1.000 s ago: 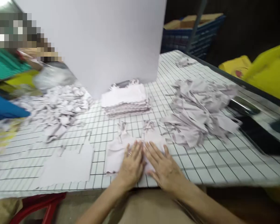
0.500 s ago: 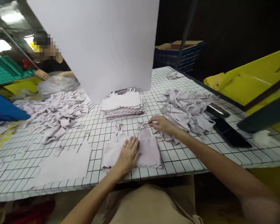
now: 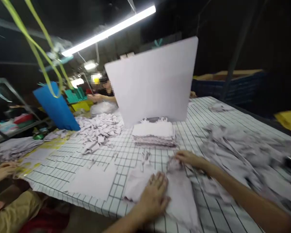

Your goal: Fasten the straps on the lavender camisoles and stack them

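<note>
A pale lilac camisole [image 3: 181, 194] lies spread near the front of the table. My left hand [image 3: 155, 194] rests flat over its middle, fingers stretched out. At the upper right of the camisole, my right hand [image 3: 190, 159] has its fingertips pinched on a gathered strap. The other strap [image 3: 145, 157] lies loose on the tabletop, left of it. Further left is another pale camisole [image 3: 92, 181], laid flat. Behind my hands stands a neat stack of folded camisoles [image 3: 152, 130]. Motion blur softens the edges of the garment.
A white upright panel [image 3: 155, 84] stands behind the stack. Loose garments form a heap at right [image 3: 237, 152] and a pile at left [image 3: 102, 129]. The grid-patterned table [image 3: 126, 168] carries them. Another person's hand [image 3: 5, 171] is at far left; a person sits behind the panel.
The head view has swung left and up, bringing in the ceiling lamp and a neighbour's arm. My left hand still lies on the camisole; my right hand stays pinched at its strap.
</note>
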Tool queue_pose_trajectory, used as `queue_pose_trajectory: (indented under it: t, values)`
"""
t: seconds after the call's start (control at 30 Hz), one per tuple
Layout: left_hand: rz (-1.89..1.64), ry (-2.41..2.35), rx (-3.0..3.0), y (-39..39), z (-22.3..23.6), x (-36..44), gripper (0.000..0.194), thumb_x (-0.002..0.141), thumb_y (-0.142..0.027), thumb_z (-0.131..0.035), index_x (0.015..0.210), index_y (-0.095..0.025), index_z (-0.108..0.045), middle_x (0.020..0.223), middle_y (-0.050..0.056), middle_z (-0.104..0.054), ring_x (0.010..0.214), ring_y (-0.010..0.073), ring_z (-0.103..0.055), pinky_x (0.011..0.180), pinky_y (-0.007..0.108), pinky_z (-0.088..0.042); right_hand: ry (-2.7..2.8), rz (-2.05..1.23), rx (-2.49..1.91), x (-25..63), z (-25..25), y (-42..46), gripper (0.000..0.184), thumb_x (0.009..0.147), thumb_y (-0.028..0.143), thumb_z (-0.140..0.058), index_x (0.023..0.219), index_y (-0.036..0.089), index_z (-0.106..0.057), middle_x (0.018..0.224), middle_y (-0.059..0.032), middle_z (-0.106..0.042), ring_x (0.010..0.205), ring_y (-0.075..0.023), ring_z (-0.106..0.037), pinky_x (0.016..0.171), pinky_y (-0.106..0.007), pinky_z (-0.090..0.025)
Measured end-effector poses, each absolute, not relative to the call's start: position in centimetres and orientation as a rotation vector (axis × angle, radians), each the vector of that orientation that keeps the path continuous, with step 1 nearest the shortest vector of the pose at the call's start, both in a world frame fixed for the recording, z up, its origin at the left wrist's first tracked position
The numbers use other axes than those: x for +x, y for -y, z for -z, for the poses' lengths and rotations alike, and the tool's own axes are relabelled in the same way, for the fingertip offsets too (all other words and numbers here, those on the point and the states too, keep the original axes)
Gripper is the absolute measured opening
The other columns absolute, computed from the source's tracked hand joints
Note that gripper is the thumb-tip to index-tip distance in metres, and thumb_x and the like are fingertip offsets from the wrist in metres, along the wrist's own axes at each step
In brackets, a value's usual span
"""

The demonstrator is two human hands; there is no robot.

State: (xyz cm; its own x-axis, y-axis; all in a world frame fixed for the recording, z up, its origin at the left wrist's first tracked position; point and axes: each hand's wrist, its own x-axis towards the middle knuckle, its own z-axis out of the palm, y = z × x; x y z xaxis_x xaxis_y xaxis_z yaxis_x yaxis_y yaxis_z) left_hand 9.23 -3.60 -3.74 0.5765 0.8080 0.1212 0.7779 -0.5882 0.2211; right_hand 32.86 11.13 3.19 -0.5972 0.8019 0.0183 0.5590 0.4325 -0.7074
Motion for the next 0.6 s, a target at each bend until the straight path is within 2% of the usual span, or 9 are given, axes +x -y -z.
queue_pose_trajectory:
  t: [0.07,0.13,0.23,0.33,0.4,0.47,0.53,0.6]
  values:
    - [-0.251,-1.342,2.660,3.7,3.1,9.2,0.061,0.100,-0.034,-0.043,0.155,-0.009,-0.033,0.162,0.017,-0.032,0.154,0.0302,-0.023,0.124,0.055,-0.025,2.279,-1.019,-1.232,32.7,-3.7,-12.2,0.060,0.078,0.077,-0.040,0.057,0.022,-0.039,0.054,0.0029,-0.038,0.052,-0.0124,-0.039,0.055,-0.027,-0.034]
    - [-0.268,-1.347,2.691,3.4,3.1,9.2,0.059,0.102,-0.035,-0.040,0.155,-0.009,-0.033,0.164,0.017,-0.029,0.155,0.0297,-0.021,0.125,0.055,-0.023,2.242,-1.034,-1.297,32.8,-2.9,-13.7,0.063,0.073,0.080,-0.049,0.054,0.022,-0.034,0.052,0.0053,-0.030,0.051,-0.0098,-0.030,0.054,-0.026,-0.027]
    - [-0.298,-1.339,2.746,3.1,3.5,9.2,0.058,0.103,-0.037,-0.038,0.156,-0.011,-0.033,0.164,0.017,-0.027,0.155,0.0292,-0.019,0.125,0.053,-0.023,2.207,-0.967,-1.371,32.9,-1.1,-14.9,0.065,0.074,0.074,-0.057,0.049,0.021,-0.030,0.049,0.0061,-0.026,0.051,-0.0088,-0.025,0.055,-0.026,-0.024]
    - [-0.293,-1.351,2.779,3.4,3.6,9.2,0.057,0.104,-0.038,-0.038,0.156,-0.016,-0.034,0.165,0.016,-0.027,0.155,0.0297,-0.019,0.125,0.052,-0.023,2.182,-0.824,-1.411,32.8,-0.6,-14.9,0.063,0.080,0.063,-0.062,0.046,0.021,-0.030,0.048,0.0059,-0.026,0.052,-0.0098,-0.029,0.057,-0.026,-0.026]
    - [-0.282,-1.367,2.782,3.5,3.5,9.1,0.055,0.104,-0.039,-0.039,0.156,-0.021,-0.036,0.166,0.015,-0.026,0.155,0.0302,-0.019,0.124,0.053,-0.023,2.146,-0.696,-1.422,32.8,-1.0,-14.4,0.057,0.084,0.056,-0.063,0.048,0.021,-0.035,0.050,0.0041,-0.034,0.058,-0.0125,-0.039,0.062,-0.027,-0.032]
    - [-0.271,-1.373,2.773,3.5,3.2,9.1,0.055,0.104,-0.040,-0.040,0.156,-0.023,-0.036,0.167,0.014,-0.023,0.155,0.0307,-0.019,0.124,0.053,-0.023,2.094,-0.558,-1.413,32.8,-1.7,-13.2,0.045,0.089,0.049,-0.059,0.058,0.020,-0.047,0.063,-0.0009,-0.050,0.072,-0.0174,-0.050,0.073,-0.029,-0.039]
    - [-0.287,-1.376,2.768,3.4,2.9,9.1,0.059,0.103,-0.041,-0.041,0.157,-0.021,-0.034,0.168,0.014,-0.017,0.156,0.0309,-0.015,0.125,0.053,-0.021,2.055,-0.448,-1.386,32.5,-2.2,-11.0,0.034,0.097,0.043,-0.049,0.077,0.017,-0.060,0.086,-0.0083,-0.063,0.090,-0.0221,-0.056,0.087,-0.034,-0.042]
    - [-0.295,-1.374,2.759,3.1,2.7,9.4,0.063,0.103,-0.044,-0.040,0.158,-0.015,-0.030,0.168,0.014,-0.014,0.156,0.0308,-0.010,0.126,0.052,-0.017,2.054,-0.396,-1.348,31.7,-1.8,-7.7,0.036,0.102,0.040,-0.038,0.099,0.017,-0.065,0.109,-0.0132,-0.067,0.107,-0.0246,-0.057,0.099,-0.040,-0.041]
